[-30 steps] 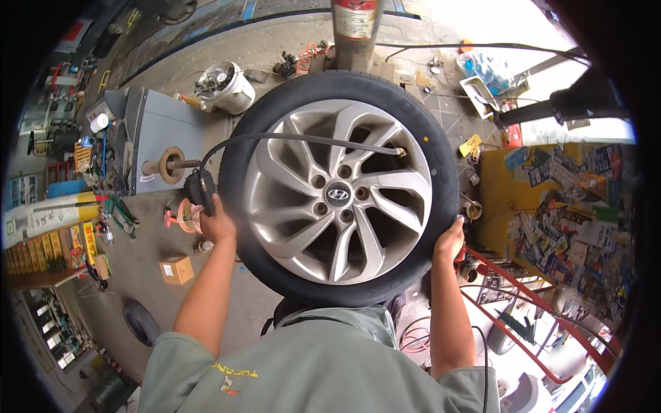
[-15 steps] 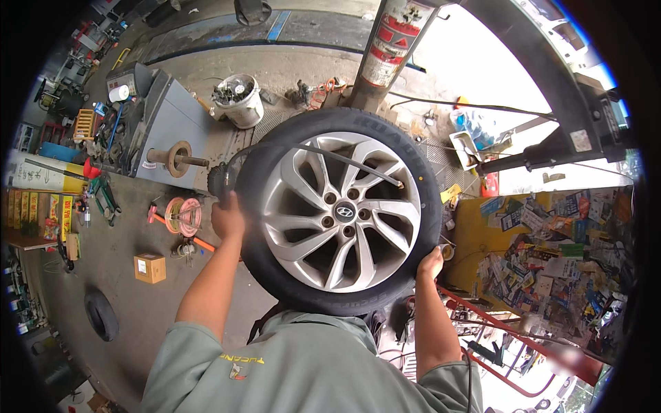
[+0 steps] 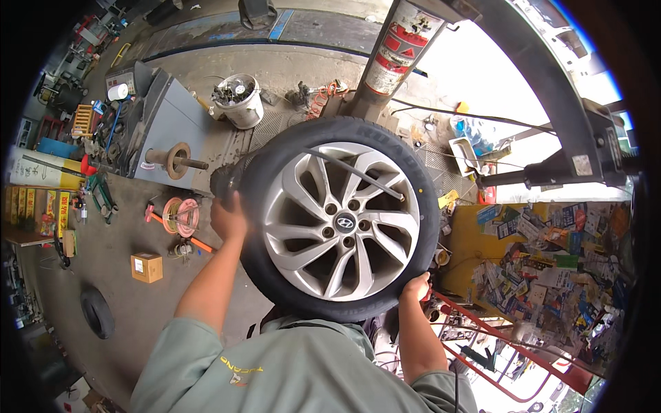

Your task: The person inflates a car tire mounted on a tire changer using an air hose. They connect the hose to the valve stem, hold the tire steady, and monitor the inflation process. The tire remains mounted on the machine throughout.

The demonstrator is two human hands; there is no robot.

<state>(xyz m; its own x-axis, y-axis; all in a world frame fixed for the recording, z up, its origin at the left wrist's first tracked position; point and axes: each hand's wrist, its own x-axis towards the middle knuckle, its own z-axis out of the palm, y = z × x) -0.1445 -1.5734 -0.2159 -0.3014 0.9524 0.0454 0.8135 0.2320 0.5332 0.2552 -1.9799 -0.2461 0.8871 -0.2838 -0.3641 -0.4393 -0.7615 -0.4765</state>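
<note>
Clock read from the wheel's centre, twelve at picture top. Tyre (image 3: 428, 227) on a multi-spoke alloy wheel (image 3: 344, 222) is found at mid-picture, face turned up to the camera, just ahead of the torso; its support is hidden. The assembly is judged heavy and stiff, rubber giving good friction, metal face smoother and easily scratched. Hold is best taken on the outer tread at three and nine o'clock. The black air hose (image 3: 348, 167) is judged flexible; it is laid across the spokes, its tip at two o'clock.

Left hand (image 3: 228, 219) is placed at nine o'clock, apparently curled round the base of a blurred dark inflator (image 3: 224, 180); left forearm (image 3: 206, 282) is angled in from eight. Right hand (image 3: 415, 286) is set against the tyre edge between four and five, fingers hidden; firmness of grip cannot be told. Right forearm (image 3: 421, 341) is brought up from five.
</note>
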